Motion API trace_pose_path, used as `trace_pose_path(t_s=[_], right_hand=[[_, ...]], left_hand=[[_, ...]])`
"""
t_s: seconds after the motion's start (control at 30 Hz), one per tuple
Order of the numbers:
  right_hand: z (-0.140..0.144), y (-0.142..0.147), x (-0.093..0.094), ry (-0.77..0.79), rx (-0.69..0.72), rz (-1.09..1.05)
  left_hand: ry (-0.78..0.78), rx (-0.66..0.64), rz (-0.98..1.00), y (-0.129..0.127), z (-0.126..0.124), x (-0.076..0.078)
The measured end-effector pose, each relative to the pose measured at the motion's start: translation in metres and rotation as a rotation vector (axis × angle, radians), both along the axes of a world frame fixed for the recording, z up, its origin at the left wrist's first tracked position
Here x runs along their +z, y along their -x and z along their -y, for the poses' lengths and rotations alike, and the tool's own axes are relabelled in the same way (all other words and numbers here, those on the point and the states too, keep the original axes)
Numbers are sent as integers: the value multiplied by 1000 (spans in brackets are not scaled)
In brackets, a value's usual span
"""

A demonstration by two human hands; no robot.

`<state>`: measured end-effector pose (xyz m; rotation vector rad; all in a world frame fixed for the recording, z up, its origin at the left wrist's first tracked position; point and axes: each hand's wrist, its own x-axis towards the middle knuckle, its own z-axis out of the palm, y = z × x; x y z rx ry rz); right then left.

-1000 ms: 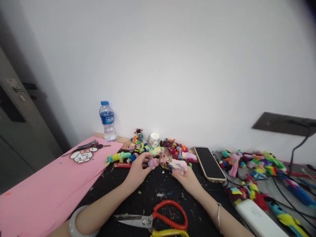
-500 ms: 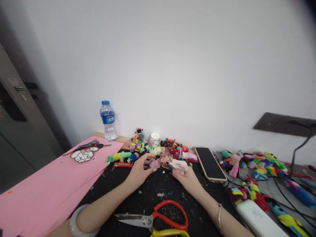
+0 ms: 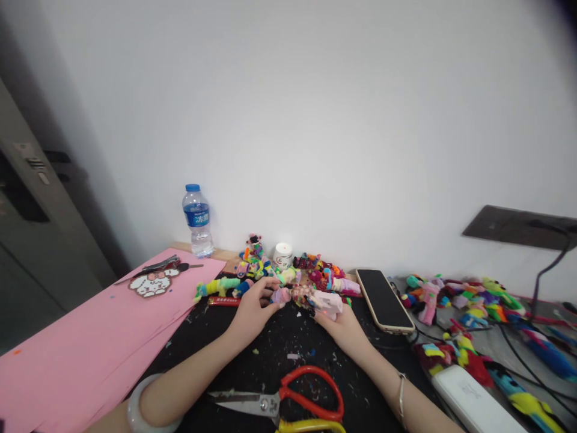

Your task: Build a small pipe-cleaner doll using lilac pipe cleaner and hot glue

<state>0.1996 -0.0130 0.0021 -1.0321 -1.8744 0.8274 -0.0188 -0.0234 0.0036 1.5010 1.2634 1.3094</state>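
Note:
In front of me my left hand [image 3: 256,310] grips a fuzzy pink and lilac pipe-cleaner piece [image 3: 282,296] between thumb and fingers. My right hand [image 3: 340,328] is closed on a pale pink boxy device [image 3: 329,303], whose exact kind I cannot make out; a small reddish glow shows near the thumb. Between the two hands lies a beige and brown speckled fuzzy bit [image 3: 301,294], close to the device's left end. Whether they touch is too small to tell. Below the hands rest scissors [image 3: 270,404] with red and yellow handles, blades pointing left.
Colourful pipe-cleaner figures [image 3: 225,285] and a white jar [image 3: 283,256] stand along the wall. A phone [image 3: 385,300], a white power bank [image 3: 473,400] and more figures [image 3: 478,307] lie right. Pink sheets [image 3: 99,343] and a water bottle [image 3: 197,222] are left.
My left hand has shifted slightly left, its fingers a little further from the device. My right hand has not visibly moved.

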Motion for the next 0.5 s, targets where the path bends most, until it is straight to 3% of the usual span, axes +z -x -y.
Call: trace_pose_path(t_s=[0.5], right_hand=[[-1, -1, -2, 65, 40, -54]], left_hand=[[-27, 40, 13, 1, -1, -2]])
